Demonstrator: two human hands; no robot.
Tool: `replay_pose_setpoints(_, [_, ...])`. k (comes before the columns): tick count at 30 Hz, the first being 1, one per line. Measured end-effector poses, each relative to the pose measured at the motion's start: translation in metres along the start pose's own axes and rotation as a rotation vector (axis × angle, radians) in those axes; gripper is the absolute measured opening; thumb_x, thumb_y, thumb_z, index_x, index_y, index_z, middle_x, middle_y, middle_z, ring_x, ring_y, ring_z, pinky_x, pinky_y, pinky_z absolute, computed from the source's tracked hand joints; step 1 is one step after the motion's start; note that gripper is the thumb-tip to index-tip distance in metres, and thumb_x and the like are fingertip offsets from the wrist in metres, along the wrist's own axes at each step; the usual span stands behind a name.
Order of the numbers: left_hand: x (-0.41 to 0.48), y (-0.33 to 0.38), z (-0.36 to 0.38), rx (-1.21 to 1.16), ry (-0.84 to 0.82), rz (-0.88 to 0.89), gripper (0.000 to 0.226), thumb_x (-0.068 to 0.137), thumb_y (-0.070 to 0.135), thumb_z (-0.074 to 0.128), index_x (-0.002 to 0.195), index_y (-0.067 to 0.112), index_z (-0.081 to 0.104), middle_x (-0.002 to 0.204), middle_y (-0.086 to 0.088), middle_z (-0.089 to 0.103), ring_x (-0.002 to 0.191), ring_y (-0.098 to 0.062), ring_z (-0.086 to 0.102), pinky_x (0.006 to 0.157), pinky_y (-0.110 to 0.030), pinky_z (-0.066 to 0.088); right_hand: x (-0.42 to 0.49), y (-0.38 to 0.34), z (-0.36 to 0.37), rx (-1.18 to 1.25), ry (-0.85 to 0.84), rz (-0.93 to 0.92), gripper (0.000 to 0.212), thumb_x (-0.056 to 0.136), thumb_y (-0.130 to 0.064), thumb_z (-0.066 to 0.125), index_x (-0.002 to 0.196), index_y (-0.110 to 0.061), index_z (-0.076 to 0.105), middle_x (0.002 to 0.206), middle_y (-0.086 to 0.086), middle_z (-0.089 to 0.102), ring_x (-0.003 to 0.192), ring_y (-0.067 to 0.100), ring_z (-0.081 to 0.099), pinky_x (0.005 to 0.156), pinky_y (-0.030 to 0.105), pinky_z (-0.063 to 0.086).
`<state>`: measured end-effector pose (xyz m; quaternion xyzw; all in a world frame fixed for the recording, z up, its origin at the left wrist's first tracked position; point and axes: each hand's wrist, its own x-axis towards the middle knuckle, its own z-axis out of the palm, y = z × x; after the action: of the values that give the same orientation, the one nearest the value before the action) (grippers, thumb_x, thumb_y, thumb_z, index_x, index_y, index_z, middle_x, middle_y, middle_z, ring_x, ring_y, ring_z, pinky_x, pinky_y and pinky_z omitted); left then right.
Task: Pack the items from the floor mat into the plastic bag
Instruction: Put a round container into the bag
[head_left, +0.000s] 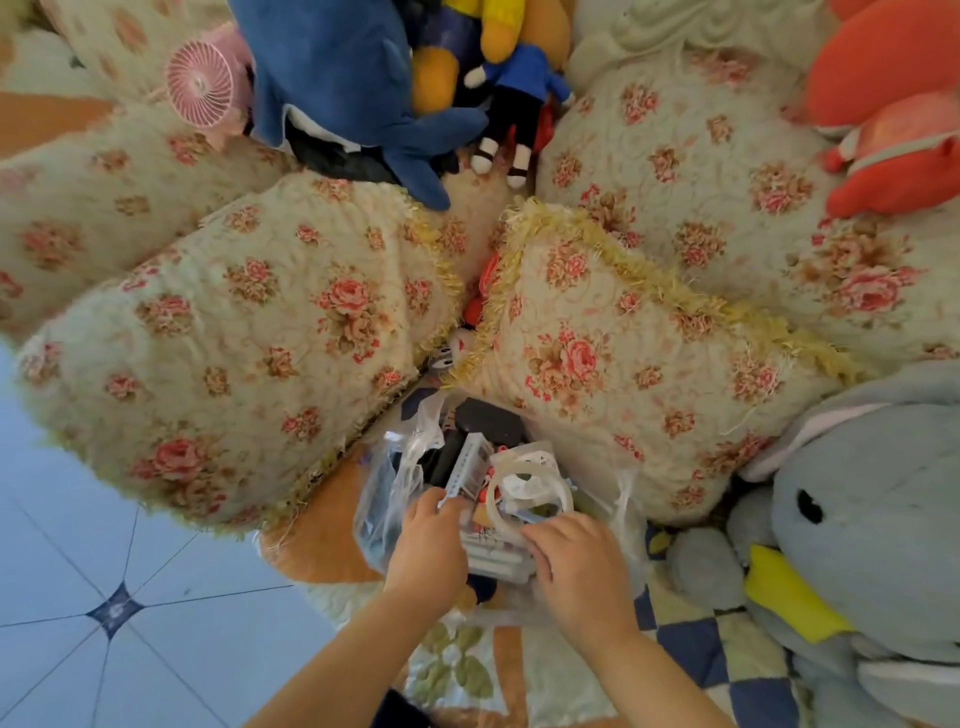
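Mat: the floor mat (680, 639) lies under your forearms, with blue and cream checks on your right and an orange and leaf pattern in the middle.
Left hand: your left hand (428, 543) is at the left rim of the plastic bag (382, 512) with its fingers curled. Their tips are by the near end of a white box (469, 466). You cannot tell whether they pinch the plastic or the box.
Right hand: your right hand (576, 564) is inside the bag's mouth, knuckles up and fingers bent down onto the contents, beside a clear ring (558, 496). Any grasp is hidden.
Bag: it stands open on the mat, just in front of the cushions, and already holds things.
Contents: the white box leans upright, the clear ring lies to its right, and a black thing (488, 420) sits at the far side.
Floor: pale blue tiles (104, 545) lie to your left.
Grey toy: a grey plush with a yellow beak (872, 519) lies to your right.
Cushions: two flowered cushions, one left (234, 353) and one right (623, 353), press against the bag's far side.
Far end: a blue plush (337, 78), a pink fan (200, 89) and an orange plush (893, 104).
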<state>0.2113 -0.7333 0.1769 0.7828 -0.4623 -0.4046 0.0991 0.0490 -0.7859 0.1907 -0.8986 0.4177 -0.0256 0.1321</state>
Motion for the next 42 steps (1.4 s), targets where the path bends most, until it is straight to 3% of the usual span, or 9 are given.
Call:
replay_pose_setpoints(3, [-0.002,-0.001,-0.001,-0.022,0.041,0.024,0.055,0.089,0.003,0.046,0.139,0.019,0.034,0.148,0.001,0.023,0.139,-0.018,0.019,0.104,-0.023,0.032,0.011,-0.006,0.01,-0.015,-0.038,-0.014,0.028,0.071,-0.019,0.056,0.092,-0.034,0.069,0.081,-0.019,0.063,0.081,0.007,0.057,0.075,0.018,0.036])
replay_pose_setpoints(7, [-0.003,0.0,-0.001,-0.041,0.083,0.045,0.052,0.088,0.004,0.049,0.137,0.016,0.037,0.145,0.001,0.028,0.136,-0.017,0.024,0.107,-0.022,0.027,0.005,-0.003,0.019,0.004,-0.128,0.007,0.041,0.055,-0.012,0.082,0.089,-0.032,0.071,0.08,-0.018,0.065,0.081,0.007,0.062,0.073,0.02,0.046])
replay_pose_setpoints(16, [-0.018,0.009,0.001,-0.013,0.093,0.023,0.05,0.09,0.009,0.048,0.138,0.018,0.036,0.145,0.002,0.028,0.135,-0.02,0.026,0.105,-0.028,0.032,-0.014,0.003,0.005,0.08,-0.099,-0.004,0.039,0.052,-0.007,0.082,0.084,-0.025,0.072,0.079,-0.014,0.066,0.076,0.01,0.063,0.068,0.023,0.053])
replay_pose_setpoints(21, [-0.056,0.015,0.01,-0.017,0.202,-0.011,0.05,0.089,0.012,0.05,0.137,0.021,0.039,0.144,0.004,0.033,0.134,-0.017,0.03,0.107,-0.03,0.034,-0.035,-0.007,-0.004,0.099,-0.144,-0.102,0.038,0.078,-0.008,0.064,0.114,-0.02,0.063,0.104,-0.004,0.064,0.099,0.02,0.058,0.086,0.034,0.051])
replay_pose_setpoints(24, [-0.099,0.011,0.021,-0.045,0.302,-0.125,0.046,0.09,0.015,0.048,0.134,0.024,0.041,0.14,0.006,0.039,0.127,-0.016,0.037,0.104,-0.03,0.035,-0.056,-0.017,-0.005,0.135,-0.194,-0.209,0.042,0.092,-0.016,0.048,0.133,-0.023,0.046,0.126,-0.007,0.052,0.12,0.017,0.044,0.103,0.029,0.035])
replay_pose_setpoints(28, [-0.184,-0.006,0.052,-0.072,0.474,-0.341,0.043,0.094,0.023,0.044,0.137,0.025,0.037,0.141,0.007,0.04,0.125,-0.016,0.042,0.098,-0.028,0.039,-0.096,-0.037,0.0,0.139,-0.243,-0.394,0.044,0.092,-0.018,0.044,0.136,-0.022,0.043,0.134,-0.006,0.047,0.127,0.015,0.04,0.108,0.029,0.031])
replay_pose_setpoints(31, [-0.259,-0.028,0.087,-0.095,0.505,-0.536,0.045,0.095,0.027,0.043,0.139,0.022,0.034,0.143,0.004,0.037,0.128,-0.02,0.039,0.1,-0.033,0.038,-0.135,-0.068,0.006,0.096,-0.292,-0.563,0.043,0.076,-0.012,0.066,0.118,-0.017,0.06,0.112,0.001,0.063,0.103,0.023,0.06,0.086,0.036,0.05])
replay_pose_setpoints(34, [-0.337,-0.056,0.128,-0.183,0.551,-0.714,0.048,0.093,0.024,0.045,0.14,0.021,0.033,0.143,0.002,0.037,0.13,-0.02,0.037,0.103,-0.033,0.035,-0.18,-0.111,0.012,0.033,-0.32,-0.752,0.045,0.052,-0.013,0.077,0.095,-0.022,0.067,0.083,-0.005,0.067,0.07,0.017,0.065,0.06,0.026,0.054])
replay_pose_setpoints(42, [-0.542,-0.079,0.255,-0.404,0.815,-1.161,0.048,0.093,0.031,0.046,0.138,0.02,0.032,0.14,0.002,0.037,0.129,-0.018,0.037,0.103,-0.032,0.034,-0.338,-0.224,0.034,-0.029,-0.49,-1.263,0.052,0.06,-0.009,0.077,0.11,-0.019,0.065,0.098,0.002,0.069,0.083,0.026,0.066,0.068,0.033,0.055])
